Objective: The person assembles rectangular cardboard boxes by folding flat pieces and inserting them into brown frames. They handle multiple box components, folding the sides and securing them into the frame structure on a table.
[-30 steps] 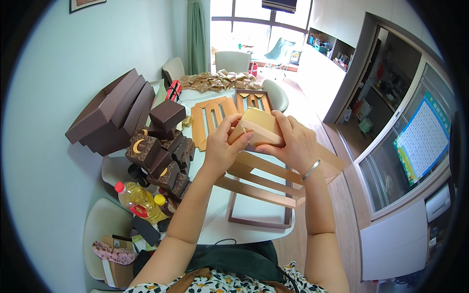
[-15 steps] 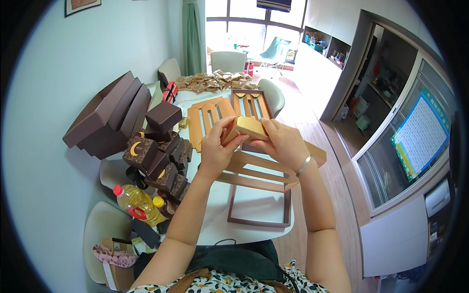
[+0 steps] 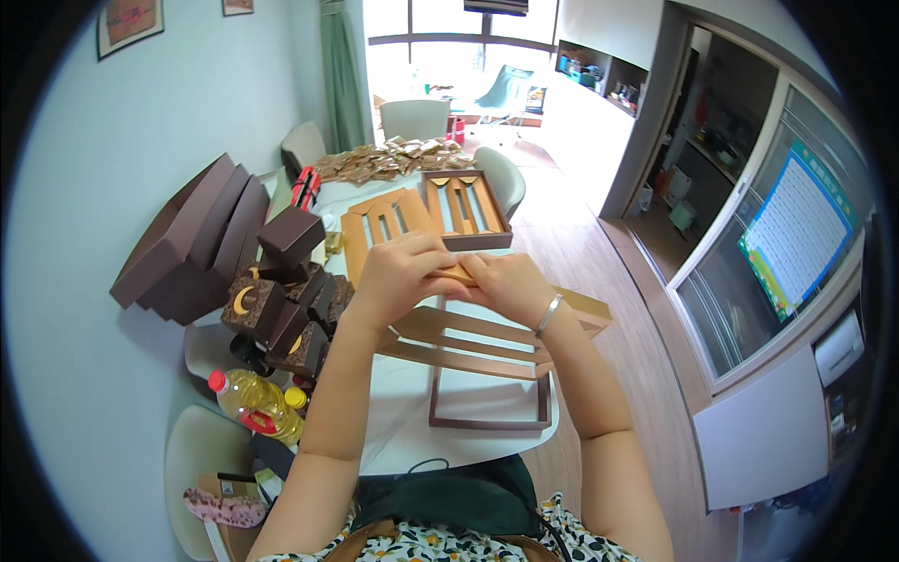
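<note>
Gold slotted cardboard insert [image 3: 468, 362], partly folded, raised over the surface [image 3: 398, 426]; left hand [image 3: 401, 273] and right hand [image 3: 510, 287] meet, clamped on a fold at its far side (largely hidden). Beneath, the near brown tray [image 3: 489, 423] appears unfilled. Beyond, the far brown tray [image 3: 478, 242] already contains a seated insert [image 3: 462, 208]; a flat insert [image 3: 421, 212] alongside evidently remains unshaped.

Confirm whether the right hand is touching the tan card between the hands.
Touching. The head view shows the right hand closed against the card, with no gap where the two meet.
</note>
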`<state>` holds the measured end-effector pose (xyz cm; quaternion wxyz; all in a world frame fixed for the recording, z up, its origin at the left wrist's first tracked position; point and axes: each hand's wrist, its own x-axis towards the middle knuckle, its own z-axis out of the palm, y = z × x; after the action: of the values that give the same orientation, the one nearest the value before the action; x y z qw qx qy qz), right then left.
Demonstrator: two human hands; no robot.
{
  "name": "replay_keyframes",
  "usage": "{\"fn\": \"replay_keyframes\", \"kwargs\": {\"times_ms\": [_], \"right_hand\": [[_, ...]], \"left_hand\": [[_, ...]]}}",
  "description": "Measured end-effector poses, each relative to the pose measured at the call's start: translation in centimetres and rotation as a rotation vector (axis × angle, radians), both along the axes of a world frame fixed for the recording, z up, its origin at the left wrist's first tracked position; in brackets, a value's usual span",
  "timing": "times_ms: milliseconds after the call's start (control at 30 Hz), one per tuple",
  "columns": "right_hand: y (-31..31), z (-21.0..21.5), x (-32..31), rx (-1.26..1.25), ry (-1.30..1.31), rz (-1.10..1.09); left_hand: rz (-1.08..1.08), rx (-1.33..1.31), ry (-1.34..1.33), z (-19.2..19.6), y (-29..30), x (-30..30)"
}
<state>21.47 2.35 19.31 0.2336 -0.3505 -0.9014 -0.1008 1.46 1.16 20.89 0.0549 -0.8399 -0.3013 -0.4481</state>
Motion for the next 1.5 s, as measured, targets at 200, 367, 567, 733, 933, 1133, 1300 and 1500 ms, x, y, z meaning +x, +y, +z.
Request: {"fn": "replay_keyframes", "kwargs": {"times_ms": [200,367,567,733,933,1133,1300,1500], "right_hand": [[-1.9,-1.2,3.2,0.076,0.158,-0.119],[-0.9,-3.8,7.7,0.174,0.129,-0.198],[0.1,-3.4,8.4,0.131,0.066,-0.169],[0.3,-2.4,6.2,0.206,-0.002,-0.186],[-0.7,-0.1,4.1,0.270,-0.090,-0.206],[-1.2,-0.3,6.7,0.358,-0.078,-0.306],[-0.7,-0.7,7.6,0.319,-0.202,-0.337],[-2.5,1.9,6.1,0.554,-0.178,-0.379]], "left_hand": [[-0.023,0.033,-0.180,-1.5,0.1,-1.7],[-0.088,0.033,-0.245,-1.8,0.2,-2.5],[0.159,0.130,-0.017,-0.8,-0.8,-1.8],[0.357,0.250,0.303,-0.8,-1.4,3.5],[0.214,-0.055,0.300,-1.9,0.0,4.9],[0.190,0.087,0.251,-2.3,0.2,3.9],[0.170,0.182,0.227,-3.1,1.1,5.4],[0.206,0.069,0.236,-4.4,1.4,6.8]]}}
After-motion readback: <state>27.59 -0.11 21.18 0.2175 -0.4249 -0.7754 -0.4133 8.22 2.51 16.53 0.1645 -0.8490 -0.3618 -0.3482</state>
